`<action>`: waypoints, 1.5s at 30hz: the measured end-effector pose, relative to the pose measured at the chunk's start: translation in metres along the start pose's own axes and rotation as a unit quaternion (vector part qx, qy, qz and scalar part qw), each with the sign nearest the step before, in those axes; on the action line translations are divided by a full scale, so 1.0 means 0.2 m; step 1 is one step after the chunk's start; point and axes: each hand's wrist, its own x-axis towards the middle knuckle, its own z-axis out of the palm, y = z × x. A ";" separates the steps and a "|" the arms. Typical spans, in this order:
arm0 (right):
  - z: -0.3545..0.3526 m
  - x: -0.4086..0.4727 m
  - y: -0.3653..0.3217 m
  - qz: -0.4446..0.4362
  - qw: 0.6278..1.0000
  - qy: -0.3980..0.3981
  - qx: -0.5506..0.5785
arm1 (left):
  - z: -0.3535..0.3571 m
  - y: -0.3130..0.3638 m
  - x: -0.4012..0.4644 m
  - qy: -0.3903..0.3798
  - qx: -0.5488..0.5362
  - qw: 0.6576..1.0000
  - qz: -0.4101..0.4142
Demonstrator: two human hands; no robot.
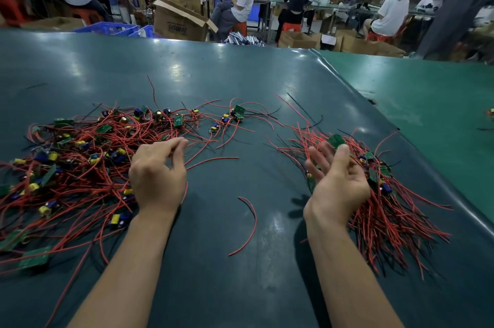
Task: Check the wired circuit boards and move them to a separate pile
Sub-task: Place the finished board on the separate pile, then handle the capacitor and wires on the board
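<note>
A large tangle of small green circuit boards with red and black wires [80, 162] covers the left of the dark table. My left hand [157, 172] hovers palm down at its right edge, fingers loosely curled over red wires, and no grip shows. A second pile of wired boards [387, 199], its wires lying roughly parallel, sits on the right. My right hand [336, 178] is over that pile's left side, palm turned up and fingers relaxed. A green board [336, 140] lies just past my thumb tip, and I cannot tell whether they touch.
A few wired boards [236, 113] lie loose at the far middle. One red wire [248, 226] curves alone between my arms. A lighter green mat [427, 103] overlaps the table on the right. People sit at benches beyond, among cardboard boxes [179, 20] and blue crates.
</note>
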 end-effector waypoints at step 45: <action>0.01 -0.17 0.21 -0.010 0.851 -0.373 -0.368 | -0.25 -0.12 0.37 -0.428 0.346 0.833 -0.059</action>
